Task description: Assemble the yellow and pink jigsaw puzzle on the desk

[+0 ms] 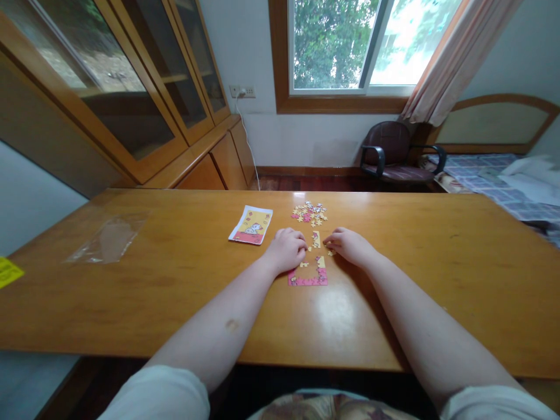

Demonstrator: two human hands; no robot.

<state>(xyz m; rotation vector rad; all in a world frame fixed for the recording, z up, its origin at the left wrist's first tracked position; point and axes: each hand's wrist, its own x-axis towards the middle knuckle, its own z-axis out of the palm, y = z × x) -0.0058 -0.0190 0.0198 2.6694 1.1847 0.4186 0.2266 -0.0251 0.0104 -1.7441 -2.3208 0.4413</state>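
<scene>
Small pink and yellow jigsaw pieces lie between my hands on the wooden table. A partly joined puzzle border has a pink bottom row and a right side rising into yellow. Above it stands a short joined yellow strip. My left hand rests at the border's upper left, fingers curled down; what they hold, if anything, is hidden. A loose piece is by its fingertips. To the right of the strip, my right hand pinches a small puzzle piece at its fingertips, above another loose piece.
Beyond my hands is a pile of loose puzzle pieces. A picture card with a white animal lies left of it. Farther left is a clear plastic bag. A chair stands past the table's far edge.
</scene>
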